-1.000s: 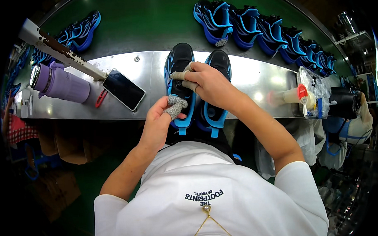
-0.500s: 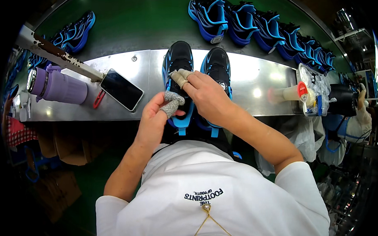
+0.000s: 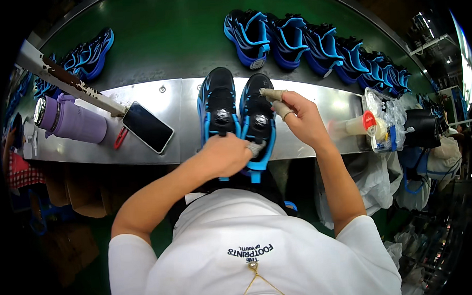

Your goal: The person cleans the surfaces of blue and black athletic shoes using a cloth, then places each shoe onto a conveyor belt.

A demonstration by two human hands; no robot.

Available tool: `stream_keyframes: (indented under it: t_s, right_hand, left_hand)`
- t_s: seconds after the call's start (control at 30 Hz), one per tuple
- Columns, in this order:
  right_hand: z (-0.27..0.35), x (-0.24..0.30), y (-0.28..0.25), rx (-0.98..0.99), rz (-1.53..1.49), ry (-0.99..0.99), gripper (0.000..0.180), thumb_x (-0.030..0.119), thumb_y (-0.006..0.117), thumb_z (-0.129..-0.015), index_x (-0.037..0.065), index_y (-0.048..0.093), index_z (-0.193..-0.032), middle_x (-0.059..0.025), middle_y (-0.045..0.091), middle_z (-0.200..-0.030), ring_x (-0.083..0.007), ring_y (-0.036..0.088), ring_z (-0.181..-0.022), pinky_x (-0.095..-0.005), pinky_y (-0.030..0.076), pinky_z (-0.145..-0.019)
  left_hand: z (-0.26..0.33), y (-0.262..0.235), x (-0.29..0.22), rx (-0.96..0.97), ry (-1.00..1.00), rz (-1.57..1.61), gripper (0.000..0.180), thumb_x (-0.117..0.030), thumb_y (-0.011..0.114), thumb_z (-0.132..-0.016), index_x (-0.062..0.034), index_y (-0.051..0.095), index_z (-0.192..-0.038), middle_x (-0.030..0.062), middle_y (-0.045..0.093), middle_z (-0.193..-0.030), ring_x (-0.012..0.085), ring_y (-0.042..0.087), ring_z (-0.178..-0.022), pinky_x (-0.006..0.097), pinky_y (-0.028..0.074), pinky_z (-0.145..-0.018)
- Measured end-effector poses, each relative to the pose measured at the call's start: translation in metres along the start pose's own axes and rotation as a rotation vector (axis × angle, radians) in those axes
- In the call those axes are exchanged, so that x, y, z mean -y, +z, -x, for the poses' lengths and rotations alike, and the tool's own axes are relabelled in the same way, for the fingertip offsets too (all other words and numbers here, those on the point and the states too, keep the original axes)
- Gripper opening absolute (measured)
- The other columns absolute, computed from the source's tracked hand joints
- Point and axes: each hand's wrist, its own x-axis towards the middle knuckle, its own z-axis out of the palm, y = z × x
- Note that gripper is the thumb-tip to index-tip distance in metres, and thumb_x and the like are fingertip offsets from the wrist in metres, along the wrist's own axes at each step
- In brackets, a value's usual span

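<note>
A pair of black and blue sneakers stands side by side on the metal ledge, toes pointing away from me: the left sneaker (image 3: 218,88) and the right sneaker (image 3: 256,97). Across the heel end of the left one lies my left hand (image 3: 228,153), its grey-wrapped fingers closed at the collar of the right sneaker. My right hand (image 3: 300,114) comes in from the right. Its beige-wrapped fingers are apart, one stretched onto the right sneaker's upper near the toe. A small whitish bit shows at that fingertip, too small to name.
A purple tumbler (image 3: 79,119), a black-screened phone (image 3: 148,127) and a red-handled tool (image 3: 121,137) lie left, beside a chipped metal post (image 3: 72,75). More sneakers (image 3: 289,41) line the green surface behind. At right are a red-lidded cup (image 3: 357,125) and a tray of plastic bags (image 3: 388,113).
My right hand has left the left sneaker and moved rightward to the right one. My left hand has turned palm-down and reached across to the right sneaker's collar. The view has shifted slightly.
</note>
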Motion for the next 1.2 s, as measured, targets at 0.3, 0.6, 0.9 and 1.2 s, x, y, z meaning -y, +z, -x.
stream_keyframes:
  t_s: [0.3, 0.6, 0.9, 1.2]
  right_hand:
    - [-0.025, -0.022, -0.04, -0.199, -0.077, -0.043, 0.031, 0.006, 0.057, -0.096, 0.007, 0.066, -0.125, -0.0032, 0.065, -0.095, -0.0076, 0.052, -0.078, -0.0217, 0.045, -0.072]
    - [-0.086, -0.025, -0.069, -0.163, 0.552, -0.189, 0.053, 0.036, 0.076, -0.083, 0.02, 0.063, -0.131, -0.0185, 0.06, -0.115, -0.0319, 0.059, -0.103, -0.0382, 0.05, -0.088]
    - [-0.178, -0.043, -0.042, 0.062, 1.068, 0.073, 0.076, 0.059, 0.071, -0.079, 0.042, 0.039, -0.147, -0.0137, 0.07, -0.105, -0.0337, 0.065, -0.105, -0.0442, 0.042, -0.092]
    - [-0.18, -0.045, -0.038, 0.003, 0.828, -0.133, 0.044, 0.014, 0.072, -0.079, 0.016, 0.067, -0.123, -0.014, 0.072, -0.1, -0.0328, 0.068, -0.095, -0.0431, 0.054, -0.084]
  left_hand:
    - [0.0, -0.097, 0.166, -0.389, -0.143, -0.126, 0.038, -0.016, 0.035, -0.1, 0.0005, 0.061, -0.123, 0.0273, 0.063, -0.109, 0.0423, 0.06, -0.102, 0.045, 0.049, -0.09]
    - [-0.032, -0.081, 0.161, -0.888, -0.195, 0.339, 0.025, -0.021, 0.052, -0.097, -0.0046, 0.067, -0.11, 0.0112, 0.067, -0.093, 0.02, 0.064, -0.079, 0.032, 0.051, -0.071]
    - [0.031, 0.073, 0.018, -0.431, -0.378, 1.364, 0.019, -0.004, 0.051, -0.098, -0.0017, 0.064, -0.111, 0.005, 0.067, -0.096, 0.0114, 0.064, -0.082, 0.025, 0.052, -0.07]
    - [0.045, 0.073, 0.018, -0.595, -0.418, 1.469, 0.02, -0.013, 0.052, -0.101, 0.0001, 0.064, -0.11, 0.0086, 0.068, -0.097, 0.0137, 0.065, -0.082, 0.025, 0.052, -0.07]
